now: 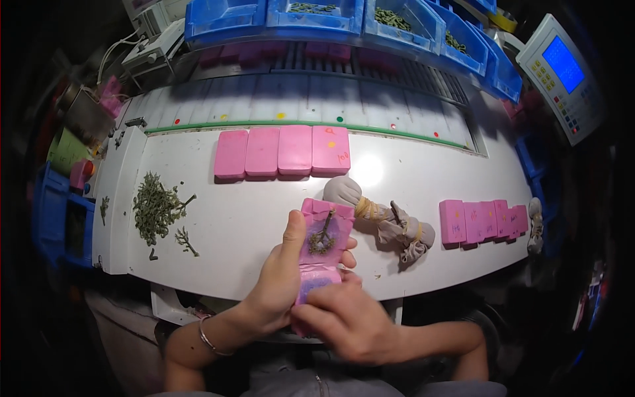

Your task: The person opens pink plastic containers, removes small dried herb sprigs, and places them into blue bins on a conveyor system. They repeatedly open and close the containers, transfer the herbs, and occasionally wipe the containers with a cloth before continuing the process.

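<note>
In front of me is a pink rubber mold (322, 263), folded open, with a bluish patch on each half. A dark branching piece (322, 239) lies in its upper half, with a ring-shaped cluster at the lower end. My left hand (281, 278) grips the mold from the left, thumb up along its edge and fingertips showing past the right side. Over the lower half, my right hand (350, 317) is curled with its fingers bent against the mold; what the fingertips touch is hidden. Just beyond lies a grey cloth bundle (342, 190) tied with yellow bands.
Several closed pink molds (294, 152) stand side by side behind the bundle; more pink blocks (476, 221) line up at right. A pile of greenish branching pieces (154, 208) lies left. Blue bins (314, 18) hang above. A control panel (562, 73) stands upper right.
</note>
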{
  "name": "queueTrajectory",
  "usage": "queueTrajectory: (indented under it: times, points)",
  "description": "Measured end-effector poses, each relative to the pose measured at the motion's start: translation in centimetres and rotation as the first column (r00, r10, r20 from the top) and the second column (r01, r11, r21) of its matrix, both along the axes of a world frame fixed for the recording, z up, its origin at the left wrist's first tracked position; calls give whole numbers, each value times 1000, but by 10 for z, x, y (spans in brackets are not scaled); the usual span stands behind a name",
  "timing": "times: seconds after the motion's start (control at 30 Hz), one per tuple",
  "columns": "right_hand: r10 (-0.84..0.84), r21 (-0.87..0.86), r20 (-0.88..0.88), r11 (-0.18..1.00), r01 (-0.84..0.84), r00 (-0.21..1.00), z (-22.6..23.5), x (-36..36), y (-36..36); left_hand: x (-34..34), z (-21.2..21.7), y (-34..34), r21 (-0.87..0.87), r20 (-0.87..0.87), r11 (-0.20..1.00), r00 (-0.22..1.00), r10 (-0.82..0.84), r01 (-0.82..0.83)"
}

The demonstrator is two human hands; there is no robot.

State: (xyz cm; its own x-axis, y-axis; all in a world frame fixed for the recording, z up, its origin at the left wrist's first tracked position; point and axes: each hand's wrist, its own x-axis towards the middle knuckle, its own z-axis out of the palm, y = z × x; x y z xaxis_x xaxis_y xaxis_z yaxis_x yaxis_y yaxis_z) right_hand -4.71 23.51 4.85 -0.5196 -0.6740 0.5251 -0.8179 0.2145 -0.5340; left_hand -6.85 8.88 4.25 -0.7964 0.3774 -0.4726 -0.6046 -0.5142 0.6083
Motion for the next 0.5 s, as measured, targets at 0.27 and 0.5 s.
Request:
queueTrajectory:
  times: [0.27, 0.5]
  points:
    - [-313, -61, 132, 944, 323, 940, 21, -38, 6, 13, 11, -2, -357, -382, 930, 922, -65, -82]
    - [-190, -179, 554, 923, 340, 810, 20, -35, 9, 11, 14, -5, -317, -343, 948, 936, -83, -32]
